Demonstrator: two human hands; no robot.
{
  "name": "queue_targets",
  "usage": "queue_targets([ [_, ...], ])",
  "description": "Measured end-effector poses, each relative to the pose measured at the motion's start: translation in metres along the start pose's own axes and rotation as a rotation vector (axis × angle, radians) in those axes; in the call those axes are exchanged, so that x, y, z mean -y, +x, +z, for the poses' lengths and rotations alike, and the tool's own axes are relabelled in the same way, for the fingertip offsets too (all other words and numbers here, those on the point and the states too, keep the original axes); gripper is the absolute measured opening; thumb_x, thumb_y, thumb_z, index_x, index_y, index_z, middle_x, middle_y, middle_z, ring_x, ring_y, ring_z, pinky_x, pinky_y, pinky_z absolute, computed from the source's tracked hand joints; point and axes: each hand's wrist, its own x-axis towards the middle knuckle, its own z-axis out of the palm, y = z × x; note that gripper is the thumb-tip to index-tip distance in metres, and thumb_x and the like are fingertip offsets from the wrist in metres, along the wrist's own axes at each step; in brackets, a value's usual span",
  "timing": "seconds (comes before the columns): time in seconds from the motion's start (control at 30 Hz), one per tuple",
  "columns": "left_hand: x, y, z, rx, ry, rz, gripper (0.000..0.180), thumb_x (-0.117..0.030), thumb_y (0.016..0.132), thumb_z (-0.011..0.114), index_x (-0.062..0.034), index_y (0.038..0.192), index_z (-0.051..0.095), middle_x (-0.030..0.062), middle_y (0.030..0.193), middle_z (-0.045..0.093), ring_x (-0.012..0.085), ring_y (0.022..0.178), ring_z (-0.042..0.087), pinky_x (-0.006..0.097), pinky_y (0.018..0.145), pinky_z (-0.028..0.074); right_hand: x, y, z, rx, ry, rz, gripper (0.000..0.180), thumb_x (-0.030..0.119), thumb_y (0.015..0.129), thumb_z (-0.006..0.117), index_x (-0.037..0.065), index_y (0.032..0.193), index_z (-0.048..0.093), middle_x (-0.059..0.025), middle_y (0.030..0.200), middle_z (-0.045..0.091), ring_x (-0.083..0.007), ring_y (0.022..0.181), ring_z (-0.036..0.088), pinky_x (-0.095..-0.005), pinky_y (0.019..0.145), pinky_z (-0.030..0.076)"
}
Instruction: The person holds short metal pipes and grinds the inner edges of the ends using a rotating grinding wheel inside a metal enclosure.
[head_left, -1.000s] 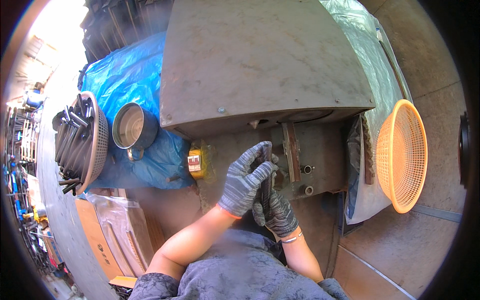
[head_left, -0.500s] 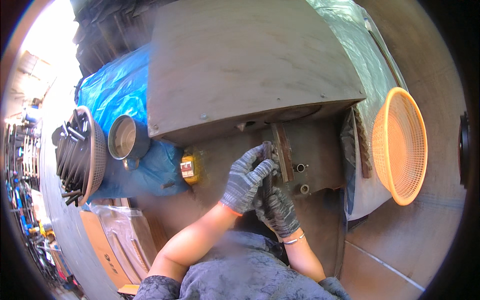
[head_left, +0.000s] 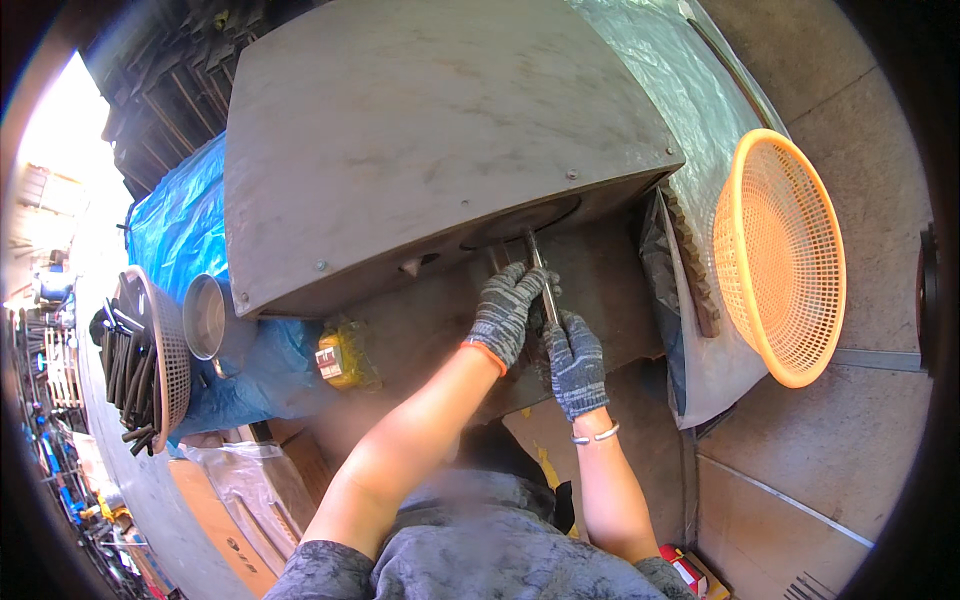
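Observation:
Both of my hands wear grey knitted gloves and hold one slim metal rod (head_left: pixel 533 248). My left hand (head_left: pixel 505 308) is closed round its middle, with an orange cuff at the wrist. Lower down, my right hand (head_left: pixel 574 368) grips the near end, and part of the rod is hidden in the fingers. The rod's far end reaches the dark round part (head_left: pixel 515 222) under the front edge of a large grey metal housing (head_left: pixel 440 130). Whether the tip touches that part, I cannot tell.
An orange plastic basket (head_left: pixel 745 270) stands at the right beside a plastic-covered surface. At the left are a basket (head_left: pixel 172 360) of dark rods, a metal mug (head_left: pixel 207 315) and a blue sheet (head_left: pixel 185 210). A yellow wrapped packet (head_left: pixel 350 360) lies below the housing.
My hands have moved the rod away from me, up to the round part under the housing. The whole view has shifted, with the housing now further left.

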Motion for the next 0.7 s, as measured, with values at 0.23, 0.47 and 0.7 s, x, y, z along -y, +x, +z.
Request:
queue_targets([
  [0.23,0.002,0.016,-0.003,-0.034,0.023,0.027,0.016,-0.009,0.093,0.056,0.0002,0.105,0.062,0.0111,0.093,0.066,0.0214,0.082,0.063,0.034,0.078,0.053,-0.002,0.017,0.001,0.057,0.116,0.104,0.019,0.008,0.091,0.057,-0.004,0.105,0.062,-0.0087,0.081,0.063,-0.0132,0.071,0.056,-0.0289,0.067,0.047],
  [0.47,0.004,0.030,-0.005,-0.061,-0.142,0.026,0.015,-0.009,0.092,0.058,-0.0004,0.104,0.062,0.0109,0.095,0.066,0.0210,0.084,0.062,0.033,0.079,0.053,0.005,0.032,0.006,0.015,-0.056,-0.072,0.025,0.013,0.091,0.059,-0.005,0.107,0.062,-0.0196,0.088,0.065,-0.0240,0.077,0.061,-0.0349,0.073,0.048],
  [0.7,-0.001,0.025,0.000,-0.101,-0.110,0.032,0.014,-0.010,0.092,0.059,-0.0012,0.102,0.062,0.0107,0.093,0.066,0.0211,0.083,0.063,0.033,0.077,0.053,-0.019,0.032,0.015,0.141,0.565,0.362,0.017,0.020,0.093,0.060,0.004,0.092,0.064,-0.0057,0.072,0.061,-0.0143,0.057,0.055,-0.0268,0.049,0.042],
])
